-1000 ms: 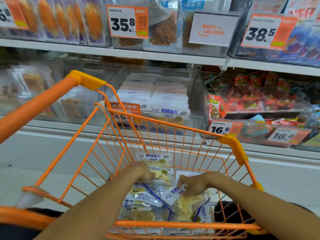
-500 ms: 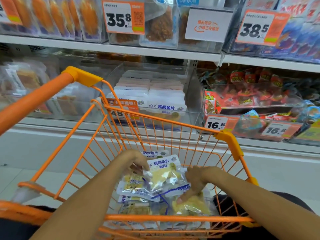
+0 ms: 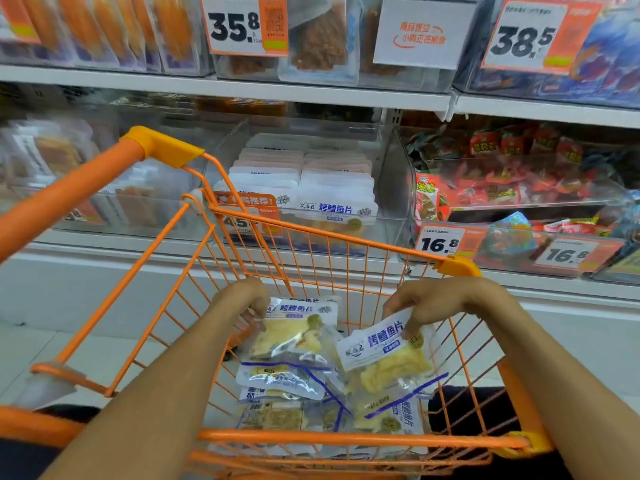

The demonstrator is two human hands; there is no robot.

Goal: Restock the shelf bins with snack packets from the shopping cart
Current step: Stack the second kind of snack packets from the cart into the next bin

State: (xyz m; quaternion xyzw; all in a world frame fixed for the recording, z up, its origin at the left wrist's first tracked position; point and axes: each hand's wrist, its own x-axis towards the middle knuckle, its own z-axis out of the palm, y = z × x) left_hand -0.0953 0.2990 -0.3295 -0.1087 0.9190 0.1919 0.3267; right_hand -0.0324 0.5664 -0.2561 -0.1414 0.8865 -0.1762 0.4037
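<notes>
Inside the orange wire shopping cart (image 3: pixel 311 237), my left hand (image 3: pixel 246 294) grips a clear fish-slice snack packet (image 3: pixel 294 330) by its upper left corner. My right hand (image 3: pixel 433 299) pinches the white top of a second packet (image 3: pixel 384 351), which hangs tilted. Both packets are raised above several more packets (image 3: pixel 284 379) lying on the cart's bottom. Straight ahead on the lower shelf, a clear bin (image 3: pixel 391 188) holds rows of the same white-topped packets (image 3: pixel 332 209).
A bin of red snack packs (image 3: pixel 502 188) stands right of the target bin, behind 16.8 price tags (image 3: pixel 438 242). A bin of pale packets (image 3: pixel 59 161) sits to the left. The upper shelf (image 3: pixel 242 90) carries more bins with price cards. The cart's front rim stands between my hands and the shelf.
Both hands have risen from the pile, each lifting a packet. The right hand went from reaching down into the packets to pinching one by its top, and the hands moved apart.
</notes>
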